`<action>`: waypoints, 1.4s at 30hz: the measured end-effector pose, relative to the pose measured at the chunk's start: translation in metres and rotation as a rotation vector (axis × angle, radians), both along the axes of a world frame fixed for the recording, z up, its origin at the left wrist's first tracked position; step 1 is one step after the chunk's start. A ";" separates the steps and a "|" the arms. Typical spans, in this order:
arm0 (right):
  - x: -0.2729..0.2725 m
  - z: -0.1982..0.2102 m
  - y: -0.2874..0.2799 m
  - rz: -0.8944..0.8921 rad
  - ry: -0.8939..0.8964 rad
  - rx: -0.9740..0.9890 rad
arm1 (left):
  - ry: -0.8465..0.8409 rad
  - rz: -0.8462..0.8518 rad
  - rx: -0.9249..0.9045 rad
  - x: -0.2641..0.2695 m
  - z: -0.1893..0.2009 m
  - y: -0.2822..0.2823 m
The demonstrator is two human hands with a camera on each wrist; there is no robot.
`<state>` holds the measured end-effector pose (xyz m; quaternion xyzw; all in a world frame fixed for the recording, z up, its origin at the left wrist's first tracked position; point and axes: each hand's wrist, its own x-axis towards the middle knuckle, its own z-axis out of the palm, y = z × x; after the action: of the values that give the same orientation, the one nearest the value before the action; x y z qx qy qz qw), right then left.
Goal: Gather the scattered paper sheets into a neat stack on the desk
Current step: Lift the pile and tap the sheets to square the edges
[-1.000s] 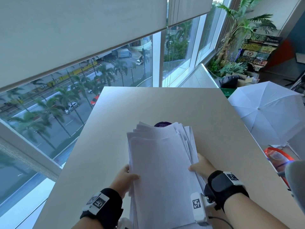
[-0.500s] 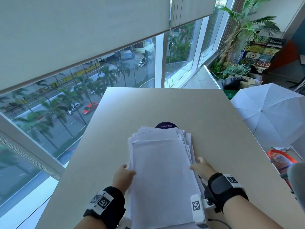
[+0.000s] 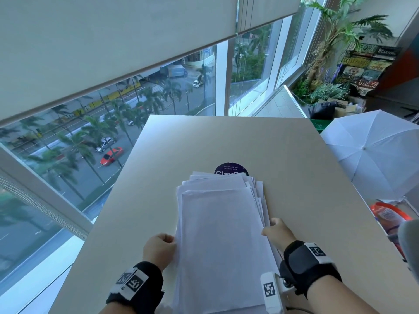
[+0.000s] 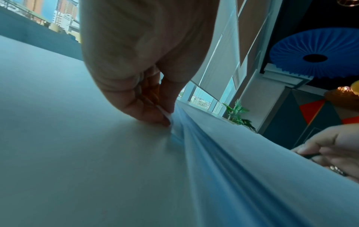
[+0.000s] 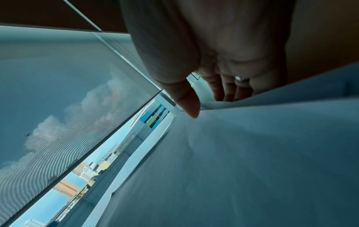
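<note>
Head view: we pinch the paper stack (image 3: 223,241) between left hand (image 3: 159,250) and right hand (image 3: 275,233); behind it, a purple sticker (image 3: 231,169) reads "Let's keep our pantries clean".

Daylight from windows (image 3: 158,123) ahead-left, bluish cast; head view sharp, edges bowed; wrist views dim, soft, heavily warped

- The surface (image 3: 294,155) is a plain beige rectangular top, standing beside the window.
- A pile of white sheets (image 3: 222,234) lies directly on it, near the front edge, long side running away from the person; the sheets' far ends are fanned unevenly.
- A round dark purple sticker (image 3: 230,169) lies flat on it, its near part covered by the sheets.
</note>
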<state>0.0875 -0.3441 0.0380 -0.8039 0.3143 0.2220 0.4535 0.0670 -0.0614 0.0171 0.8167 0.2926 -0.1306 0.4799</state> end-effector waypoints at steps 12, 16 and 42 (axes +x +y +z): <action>-0.019 0.002 0.002 0.161 0.145 0.068 | 0.311 -0.211 -0.055 -0.014 0.014 0.003; -0.023 0.003 -0.001 0.174 0.156 0.085 | 0.374 -0.265 -0.098 -0.018 0.015 0.003; -0.009 0.009 0.012 0.122 -0.020 0.233 | 0.074 -0.040 -0.136 0.003 0.029 -0.045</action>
<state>0.0783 -0.3320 0.0466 -0.7656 0.2321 0.2761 0.5326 0.0699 -0.1067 0.0457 0.7825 0.2841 -0.1901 0.5204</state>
